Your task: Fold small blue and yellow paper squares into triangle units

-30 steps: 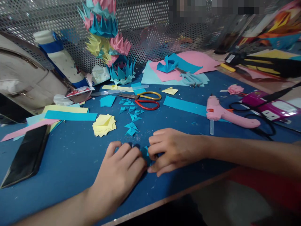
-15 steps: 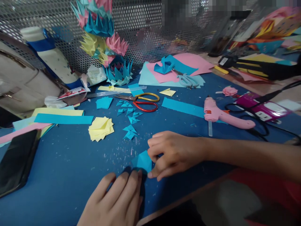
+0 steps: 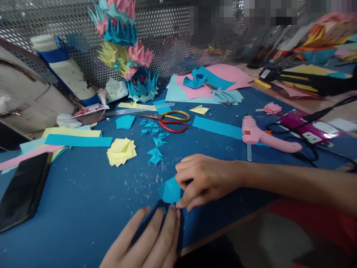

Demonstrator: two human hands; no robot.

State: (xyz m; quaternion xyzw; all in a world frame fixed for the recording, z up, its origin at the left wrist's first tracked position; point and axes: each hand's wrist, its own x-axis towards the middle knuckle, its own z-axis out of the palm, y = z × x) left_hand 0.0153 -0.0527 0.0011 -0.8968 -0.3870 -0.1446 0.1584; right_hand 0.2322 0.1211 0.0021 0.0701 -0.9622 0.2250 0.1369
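Observation:
A small blue paper square (image 3: 170,190) with crease lines lies on the blue tabletop in front of me. My right hand (image 3: 202,182) is closed at its right edge, with curled fingers and thumb on the paper's side. Below it, my left hand (image 3: 152,234) has its fingers stretched out, their tips at the paper's lower corner and close to my right thumb. Just beyond are several small folded blue paper pieces (image 3: 155,155). A pile of yellow paper squares (image 3: 122,152) lies to their left, and scissors (image 3: 167,118) with one yellow and one red handle lie behind.
A black phone (image 3: 25,190) and paper strips (image 3: 79,140) are at left. To the right are a pink glue gun (image 3: 267,139), a purple power strip (image 3: 309,126) and cables. Behind stand a bottle (image 3: 67,70) and a folded-paper tower (image 3: 142,83); blue-handled scissors (image 3: 223,96) rest on paper sheets.
My left hand has slid right, its fingertips now nearer my right thumb and more spread. The right hand stays at the paper's edge. The view has shifted slightly.

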